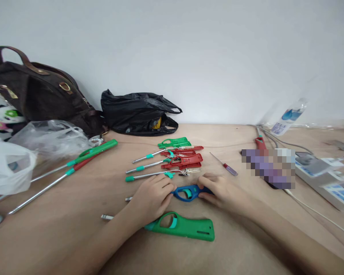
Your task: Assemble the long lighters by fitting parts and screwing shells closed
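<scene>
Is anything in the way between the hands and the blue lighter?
Nothing visible is. The left hand and right hand hold the blue lighter, one on each side of its trigger. The nearest green lighter lies on the person's side of it, and the screwdriver lies beyond the right hand.

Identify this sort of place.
Likely a makeshift tabletop work area, exact room unclear: open red plastic handle shells, a slim purple-handled metal screwdriver and a long white plastic power strip.

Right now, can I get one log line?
left grip: blue lighter, rod end | right grip: blue lighter, handle | nearest green lighter: lying flat | screwdriver: unheld
</scene>
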The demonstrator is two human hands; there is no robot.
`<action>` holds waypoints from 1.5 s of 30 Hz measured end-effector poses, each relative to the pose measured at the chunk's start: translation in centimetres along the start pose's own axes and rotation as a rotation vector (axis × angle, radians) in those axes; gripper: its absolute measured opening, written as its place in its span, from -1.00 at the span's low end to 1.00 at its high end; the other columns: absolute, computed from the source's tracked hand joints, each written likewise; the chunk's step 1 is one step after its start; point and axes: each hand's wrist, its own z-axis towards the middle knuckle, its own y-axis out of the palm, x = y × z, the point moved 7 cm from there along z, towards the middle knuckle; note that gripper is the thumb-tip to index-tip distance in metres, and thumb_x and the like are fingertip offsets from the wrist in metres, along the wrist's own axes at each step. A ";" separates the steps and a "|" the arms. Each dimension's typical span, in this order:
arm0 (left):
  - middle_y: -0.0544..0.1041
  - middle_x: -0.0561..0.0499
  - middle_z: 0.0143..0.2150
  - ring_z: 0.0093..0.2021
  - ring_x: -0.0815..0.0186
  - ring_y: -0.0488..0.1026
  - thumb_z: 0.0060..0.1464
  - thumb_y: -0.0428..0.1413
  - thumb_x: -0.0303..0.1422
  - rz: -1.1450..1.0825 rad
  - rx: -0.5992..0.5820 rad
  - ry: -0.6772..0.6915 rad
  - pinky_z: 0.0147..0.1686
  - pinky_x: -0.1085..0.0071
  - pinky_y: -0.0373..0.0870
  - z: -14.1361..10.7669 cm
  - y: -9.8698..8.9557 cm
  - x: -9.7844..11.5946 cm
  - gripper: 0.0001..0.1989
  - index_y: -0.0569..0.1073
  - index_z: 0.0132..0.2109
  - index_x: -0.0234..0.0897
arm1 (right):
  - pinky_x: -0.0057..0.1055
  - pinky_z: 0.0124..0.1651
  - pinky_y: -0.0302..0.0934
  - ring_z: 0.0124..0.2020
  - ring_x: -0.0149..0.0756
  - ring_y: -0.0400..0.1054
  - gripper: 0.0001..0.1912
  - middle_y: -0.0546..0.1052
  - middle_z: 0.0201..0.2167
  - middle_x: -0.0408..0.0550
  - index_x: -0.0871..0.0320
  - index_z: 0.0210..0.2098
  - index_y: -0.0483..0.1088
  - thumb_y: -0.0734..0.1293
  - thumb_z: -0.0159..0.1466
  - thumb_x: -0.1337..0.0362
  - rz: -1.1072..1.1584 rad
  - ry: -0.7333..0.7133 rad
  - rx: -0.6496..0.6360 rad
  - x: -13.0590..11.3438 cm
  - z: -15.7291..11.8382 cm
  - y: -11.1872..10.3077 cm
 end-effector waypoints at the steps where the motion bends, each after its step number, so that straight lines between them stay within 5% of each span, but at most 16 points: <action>1: 0.52 -0.04 -0.26 -0.20 0.19 0.44 0.14 0.02 -0.53 0.004 0.013 0.004 -0.19 0.28 0.41 0.0 -0.1 0.0 -0.86 0.47 -0.23 -0.30 | -0.41 -0.35 0.15 -0.37 -0.29 0.35 -0.97 0.45 -0.33 -0.05 0.13 -0.28 0.27 0.24 0.28 0.37 -0.002 -0.005 0.004 0.0 0.0 0.0; 12: 0.53 -0.06 -0.25 -0.21 0.19 0.46 0.18 -0.01 -0.51 0.005 0.133 0.021 -0.20 0.26 0.44 0.1 -1.3 0.2 -0.83 0.48 -0.20 -0.30 | -0.38 -0.33 0.16 -0.37 -0.28 0.33 -0.96 0.45 -0.35 -0.03 0.13 -0.28 0.29 0.23 0.32 0.32 0.065 -0.045 0.059 -0.4 -0.1 -1.5; 18: 0.54 -0.04 -0.24 -0.20 0.25 0.48 0.22 -0.03 -0.48 -0.190 0.230 -0.070 -0.23 0.35 0.46 0.1 -2.2 -0.5 -0.81 0.49 -0.16 -0.27 | -0.37 -0.23 0.23 -0.29 -0.30 0.36 -0.95 0.48 -0.30 -0.07 0.11 -0.27 0.30 0.23 0.33 0.28 0.429 0.080 0.117 0.5 0.1 -3.1; 27: 0.57 0.01 -0.31 -0.29 0.30 0.52 0.23 -0.03 -0.48 -0.385 0.173 -0.172 -0.29 0.41 0.46 0.2 -1.2 -0.5 -0.79 0.51 -0.22 -0.27 | -0.46 -0.47 0.13 -0.46 -0.38 0.37 -0.88 0.55 -0.42 -0.08 0.13 -0.34 0.26 0.27 0.30 0.25 0.958 0.290 0.027 2.0 0.3 -0.9; 38: 0.57 0.02 -0.29 -0.28 0.31 0.53 0.23 -0.02 -0.50 -0.409 0.224 -0.180 -0.29 0.42 0.47 0.2 -2.0 -0.4 -0.80 0.50 -0.22 -0.26 | -0.43 -0.42 0.11 -0.44 -0.40 0.32 -0.85 0.50 -0.45 -0.13 0.15 -0.37 0.36 0.29 0.29 0.21 0.827 0.268 0.046 1.7 0.4 -1.7; 45: 0.57 0.00 -0.25 -0.24 0.33 0.53 0.24 -0.02 -0.52 -0.326 0.383 -0.077 -0.26 0.46 0.49 -0.1 -3.6 0.3 -0.80 0.49 -0.17 -0.28 | -0.43 -0.38 0.10 -0.41 -0.39 0.25 -0.79 0.43 -0.45 -0.16 0.14 -0.34 0.43 0.29 0.31 0.14 0.751 0.227 0.003 0.8 0.2 -2.3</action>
